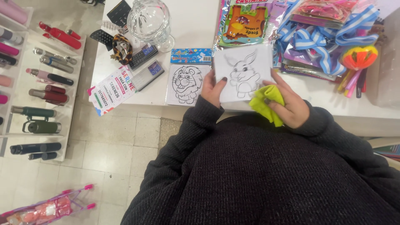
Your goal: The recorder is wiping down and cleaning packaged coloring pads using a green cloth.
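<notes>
Head view: left hand (213, 88) grip pinches the left edge of a white square card with a black line-drawn rabbit (243, 75), tilting it up off the white counter (196, 25) so its face is reachable. Right hand (287, 104) grip is pressed together on a bunched yellow-green cloth (266, 100), touching the card's lower right corner. A matching lion-drawing card (187, 84) lies flat just left.
</notes>
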